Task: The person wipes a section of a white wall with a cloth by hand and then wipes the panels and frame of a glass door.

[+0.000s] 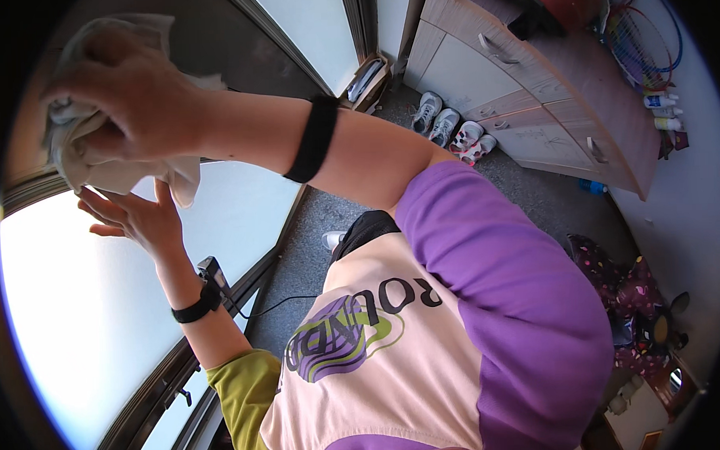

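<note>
My right hand [135, 96] is raised at the upper left, its fingers bent around a crumpled pale cloth [183, 177]. The cloth hangs in loose folds below the palm, in front of a dark panel [229, 45]. Just beneath it is my left hand [139, 218], fingers spread and holding nothing, before a bright frosted glass panel [101, 293]. Its thumb and fingertips reach the cloth's lower edge; whether they touch the cloth or the glass I cannot tell. Black bands circle both forearms, and a small device with a cable sits at the left wrist.
A dark door frame [157, 366] with a handle borders the glass. Shoes [445, 124] stand on the grey floor [329, 205] beside a wooden cabinet [510, 95]. Badminton rackets [642, 42], a red helmet [566, 3] and small bottles [665, 113] are on the cabinet top.
</note>
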Demonstrator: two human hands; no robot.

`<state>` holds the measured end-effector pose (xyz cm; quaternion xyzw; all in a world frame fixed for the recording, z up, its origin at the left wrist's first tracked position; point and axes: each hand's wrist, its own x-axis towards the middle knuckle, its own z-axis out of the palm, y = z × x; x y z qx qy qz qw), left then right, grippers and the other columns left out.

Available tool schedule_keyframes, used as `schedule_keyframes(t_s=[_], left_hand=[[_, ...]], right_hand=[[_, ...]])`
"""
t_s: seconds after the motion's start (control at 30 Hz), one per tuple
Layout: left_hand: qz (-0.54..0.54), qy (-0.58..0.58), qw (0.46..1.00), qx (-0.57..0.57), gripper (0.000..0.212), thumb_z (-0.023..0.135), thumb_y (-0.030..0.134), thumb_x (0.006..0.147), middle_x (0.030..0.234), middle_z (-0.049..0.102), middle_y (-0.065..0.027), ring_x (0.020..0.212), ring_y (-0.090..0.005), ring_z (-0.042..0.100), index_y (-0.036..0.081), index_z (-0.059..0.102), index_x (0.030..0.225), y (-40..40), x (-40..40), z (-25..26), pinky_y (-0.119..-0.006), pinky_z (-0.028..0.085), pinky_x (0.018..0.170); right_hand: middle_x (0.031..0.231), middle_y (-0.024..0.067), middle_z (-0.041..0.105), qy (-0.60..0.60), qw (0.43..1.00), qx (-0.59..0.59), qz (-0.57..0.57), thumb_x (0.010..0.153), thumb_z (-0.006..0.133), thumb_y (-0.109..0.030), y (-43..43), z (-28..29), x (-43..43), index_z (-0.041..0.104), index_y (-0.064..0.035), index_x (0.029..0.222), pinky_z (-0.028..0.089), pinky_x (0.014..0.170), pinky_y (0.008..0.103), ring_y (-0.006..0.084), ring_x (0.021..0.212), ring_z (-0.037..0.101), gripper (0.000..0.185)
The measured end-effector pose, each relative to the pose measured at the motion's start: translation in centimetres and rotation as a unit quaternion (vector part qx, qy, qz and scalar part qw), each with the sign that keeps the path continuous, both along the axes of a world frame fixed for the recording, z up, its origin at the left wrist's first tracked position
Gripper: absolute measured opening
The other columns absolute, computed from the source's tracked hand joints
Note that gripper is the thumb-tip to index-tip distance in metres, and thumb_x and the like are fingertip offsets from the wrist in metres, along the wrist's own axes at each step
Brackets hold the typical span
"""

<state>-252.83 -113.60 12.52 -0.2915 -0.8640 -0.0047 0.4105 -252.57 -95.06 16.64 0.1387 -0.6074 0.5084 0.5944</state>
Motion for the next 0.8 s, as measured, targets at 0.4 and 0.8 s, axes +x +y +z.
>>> schedule_keyframes(t_s=[0.4,0.8], left_hand=[[-0.079,-0.389,0.913,0.093,0.107,0.082,0.034,0.074,0.156,0.013,-0.0216,0.143,-0.0418,0.021,0.005,0.015,0.152,-5.8,10.3,-9.6,-0.049,0.028,0.113],[-0.187,-0.614,0.365,0.675,0.065,0.058,0.041,0.094,0.139,0.047,-0.0109,0.121,-0.0283,0.054,0.007,0.034,0.144,-18.2,12.1,-9.8,-0.040,0.048,0.098]], right_hand=[[0.099,0.0119,0.061,-0.480,0.871,0.096,0.046,0.073,0.075,-0.018,-4.2,-25.0,5.5,0.068,-0.0184,0.104,0.051,0.085,0.0402,0.0285,0.095,0.063,0.031],[0.098,0.0075,0.056,-0.239,0.946,0.104,0.192,0.066,0.073,-0.006,-18.3,-9.5,12.9,0.061,-0.0165,0.118,0.051,0.076,0.0363,0.0273,0.088,0.059,0.054]])
